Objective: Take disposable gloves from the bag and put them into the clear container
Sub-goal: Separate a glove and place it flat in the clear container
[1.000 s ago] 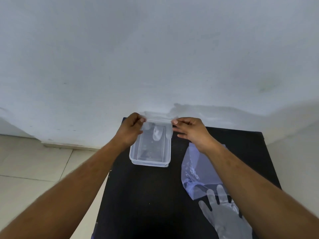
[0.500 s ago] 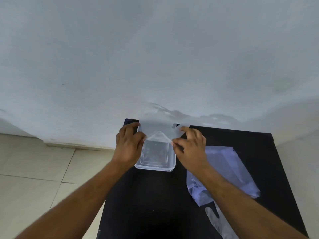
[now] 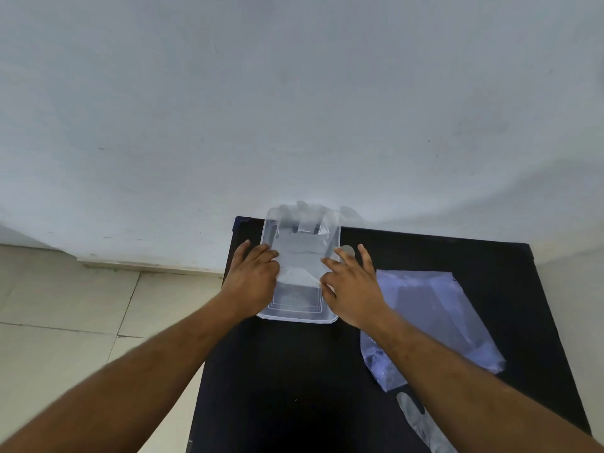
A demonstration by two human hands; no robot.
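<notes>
The left hand (image 3: 253,282) lay on the left rim of the clear container (image 3: 299,317), fingers loosely curled and pressing a thin disposable glove (image 3: 300,253) down into it. The right hand (image 3: 354,289) rested on the container's right rim with its fingers spread, fingertips touching the same glove; neither hand was closed around anything. The glove was filmy, translucent plastic, creased across the middle; its finger ends draped over the container's far rim and looked blurred, so their exact lie could not be told. The container was a shallow rectangle of clear plastic with rounded corners and stepped ridges moulded in its base, standing at the far left corner of the black surface (image 3: 294,387), which was matte and smooth.

Right of the container, partly under the right forearm, lay the bag (image 3: 434,315), a flat pouch of glossy bluish-clear plastic with a crumpled near corner. Nearer than the bag, well apart from the container, a second glove (image 3: 421,423) lay flat on the surface, pale and semi-opaque, probably fingers pointing toward the bag. Beyond the container rose a plain white wall (image 3: 294,109); left of the surface was a pale tiled floor (image 3: 65,305).
</notes>
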